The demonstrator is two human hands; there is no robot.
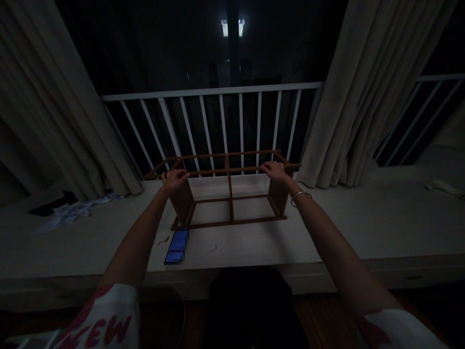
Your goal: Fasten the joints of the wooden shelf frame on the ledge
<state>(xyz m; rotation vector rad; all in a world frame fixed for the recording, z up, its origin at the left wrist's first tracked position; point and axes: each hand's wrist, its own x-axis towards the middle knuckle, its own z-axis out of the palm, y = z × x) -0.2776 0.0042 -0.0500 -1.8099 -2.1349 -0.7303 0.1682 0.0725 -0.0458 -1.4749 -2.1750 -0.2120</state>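
Note:
A brown wooden frame (pixel 230 196), like a small open rack with a middle divider, stands on the pale window ledge (pixel 250 247). Its upper front rail is under both hands. At the left end, my left hand (pixel 174 179) is closed around that rail. Toward the right end, my right hand (pixel 275 170) grips the same rail with curled fingers, a silver bangle (pixel 301 196) on the wrist. A lit phone (pixel 177 246) lies just in front of the frame's lower left corner. Small dark bits (pixel 164 240) lie beside the phone.
White railing bars (pixel 221 121) rise behind the frame, before a dark window. Curtains hang on the left (pixel 54 97) and right (pixel 363 106). Crumpled patterned cloth (pixel 72 213) lies at left. A thin cable (pixel 183 305) drops from the phone over the ledge's front edge.

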